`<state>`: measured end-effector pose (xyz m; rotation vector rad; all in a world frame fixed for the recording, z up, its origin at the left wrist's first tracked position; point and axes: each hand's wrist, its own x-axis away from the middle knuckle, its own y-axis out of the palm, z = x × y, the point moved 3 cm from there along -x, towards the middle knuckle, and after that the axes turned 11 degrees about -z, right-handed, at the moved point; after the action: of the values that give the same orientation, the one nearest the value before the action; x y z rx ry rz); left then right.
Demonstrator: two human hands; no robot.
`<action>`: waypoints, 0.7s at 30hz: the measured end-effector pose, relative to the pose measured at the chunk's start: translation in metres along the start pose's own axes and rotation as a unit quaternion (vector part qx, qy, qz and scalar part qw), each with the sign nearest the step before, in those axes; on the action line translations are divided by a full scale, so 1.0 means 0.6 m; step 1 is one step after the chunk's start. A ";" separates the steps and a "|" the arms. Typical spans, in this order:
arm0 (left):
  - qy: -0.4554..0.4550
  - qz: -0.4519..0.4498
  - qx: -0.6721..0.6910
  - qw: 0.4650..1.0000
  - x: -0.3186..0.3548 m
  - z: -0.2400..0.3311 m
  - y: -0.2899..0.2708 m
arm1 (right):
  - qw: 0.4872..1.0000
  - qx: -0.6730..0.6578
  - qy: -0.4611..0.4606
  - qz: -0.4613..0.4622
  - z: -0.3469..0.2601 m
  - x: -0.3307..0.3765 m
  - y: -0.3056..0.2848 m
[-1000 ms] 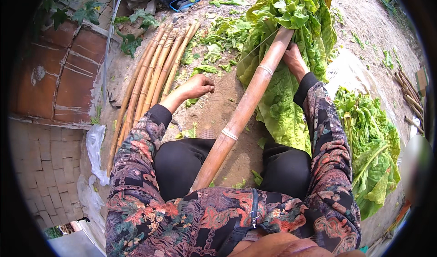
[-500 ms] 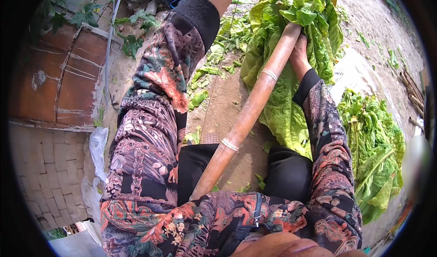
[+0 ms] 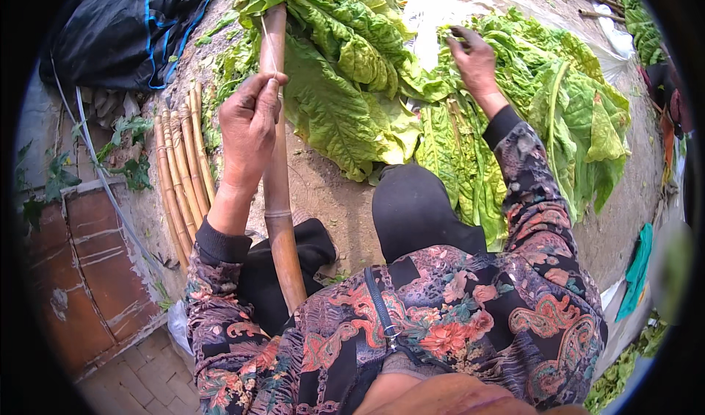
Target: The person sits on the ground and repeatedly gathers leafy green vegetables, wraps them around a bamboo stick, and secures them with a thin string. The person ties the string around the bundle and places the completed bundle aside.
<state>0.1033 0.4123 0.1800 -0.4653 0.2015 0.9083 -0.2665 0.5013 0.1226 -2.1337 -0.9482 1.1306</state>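
Observation:
A bamboo pole (image 3: 277,187) slants up from my lap, its far end under a bunch of broad green leaves (image 3: 330,99) that look like tobacco. Beside the pole, my left hand (image 3: 248,117) is closed in a pinch on a thin white string (image 3: 270,44), which runs up along the pole toward the bunch. My right hand (image 3: 476,64) reaches over a pile of loose leaves (image 3: 565,106) on the right. Its thumb and fingers are apart, and I see nothing held between them.
Several bamboo poles (image 3: 180,169) lie together on the ground at the left. Beyond them is a black sheet (image 3: 106,29) with blue edging. A rusty brown panel (image 3: 88,268) stands at the lower left. White plastic sheeting (image 3: 433,11) lies beneath the leaf pile.
My view has turned to the right. My right hand has left the bunch on the pole and moved over the leaf pile. My left hand has come down beside the pole, with the string.

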 end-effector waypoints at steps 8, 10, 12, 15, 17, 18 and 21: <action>-0.069 0.214 0.486 0.844 -0.099 -0.191 -0.293 | 0.966 -0.180 0.182 0.035 0.311 0.096 -0.132; -0.194 0.272 0.461 0.822 -0.081 -0.247 -0.286 | 0.946 -0.240 0.218 0.012 0.297 0.114 -0.099; -0.192 0.237 0.469 0.829 -0.083 -0.247 -0.261 | 0.954 -0.237 0.181 0.042 0.325 0.141 -0.102; -0.095 0.205 0.315 0.922 -0.058 -0.164 -0.211 | 0.979 -0.052 0.132 0.145 0.277 0.182 -0.152; -0.067 0.069 0.137 0.986 -0.017 -0.077 -0.127 | 0.943 0.219 0.114 0.225 0.264 0.201 -0.218; -0.040 0.012 0.040 0.998 0.002 -0.066 -0.090 | 0.919 0.270 0.146 0.246 0.299 0.203 -0.234; 0.039 -0.025 -0.376 0.926 0.011 -0.020 0.040 | 0.858 0.318 0.376 0.144 0.343 0.200 -0.248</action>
<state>0.0887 0.4239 0.1598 -1.2147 -0.1010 0.8975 -0.4438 0.7129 0.0701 -1.8934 0.1113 0.5046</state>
